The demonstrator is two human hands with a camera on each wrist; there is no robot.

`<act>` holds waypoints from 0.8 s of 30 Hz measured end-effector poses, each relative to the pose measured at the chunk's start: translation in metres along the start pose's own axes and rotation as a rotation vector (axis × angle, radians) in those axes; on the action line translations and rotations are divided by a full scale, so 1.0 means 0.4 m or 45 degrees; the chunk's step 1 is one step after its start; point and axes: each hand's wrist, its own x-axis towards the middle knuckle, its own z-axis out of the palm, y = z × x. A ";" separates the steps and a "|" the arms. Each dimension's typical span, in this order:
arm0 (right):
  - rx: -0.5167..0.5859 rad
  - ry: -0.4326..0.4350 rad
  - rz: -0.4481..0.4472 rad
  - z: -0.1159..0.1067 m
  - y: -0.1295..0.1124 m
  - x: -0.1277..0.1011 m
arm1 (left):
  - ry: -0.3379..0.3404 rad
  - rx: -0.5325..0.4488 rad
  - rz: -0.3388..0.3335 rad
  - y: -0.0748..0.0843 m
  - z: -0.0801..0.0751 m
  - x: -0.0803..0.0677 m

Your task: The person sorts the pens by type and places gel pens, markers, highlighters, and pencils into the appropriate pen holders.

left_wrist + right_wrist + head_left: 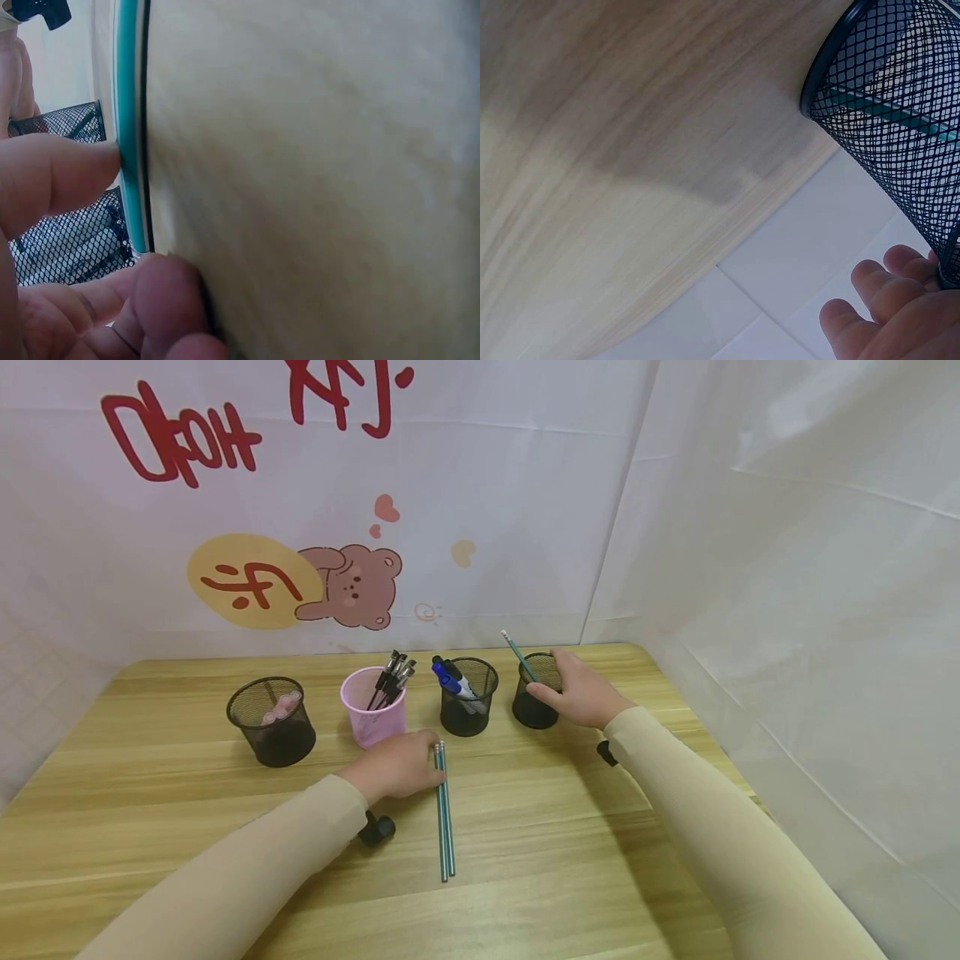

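Two teal pencils (pixel 447 835) lie side by side on the wooden table, eraser ends away from me. Over those ends is my left hand (pixel 401 766); in the left wrist view its thumb (pixel 67 176) touches a pencil's side and a fingertip (pixel 169 292) is at its end. My right hand (pixel 588 693) holds the rim of a black mesh pen cup (pixel 534 714), thumb in front and fingers on the far side. A teal pencil (pixel 521 658) leans inside this cup, also visible through the mesh in the right wrist view.
Left of that cup stands another black mesh cup (pixel 465 725) with blue and black markers (pixel 453 679). Further left are a pink cup (pixel 367 727) of black pens (pixel 392 681) and a black mesh cup (pixel 281 747) holding pink items (pixel 283 705). White sheeting (pixel 510 485) rises behind the table.
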 end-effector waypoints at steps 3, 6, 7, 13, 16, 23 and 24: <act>-0.005 0.000 0.004 0.000 0.000 -0.001 | 0.005 -0.017 -0.001 0.001 -0.002 0.000; -0.010 -0.001 0.008 -0.001 0.000 -0.001 | 0.006 -0.027 -0.009 0.002 -0.004 -0.001; -0.012 -0.001 0.009 -0.002 0.000 -0.001 | 0.004 -0.032 -0.012 0.003 -0.006 -0.002; -0.012 0.000 0.009 0.000 0.001 0.000 | 0.002 -0.037 -0.035 0.000 -0.009 -0.001; -0.012 0.000 0.014 0.000 0.001 0.001 | 0.001 -0.044 -0.047 -0.001 -0.011 0.000; -0.014 -0.003 0.019 0.001 0.004 0.001 | 0.015 -0.003 -0.051 0.001 -0.012 0.006; -0.013 -0.002 0.018 0.002 0.005 0.001 | 0.019 0.012 -0.049 0.001 -0.012 0.007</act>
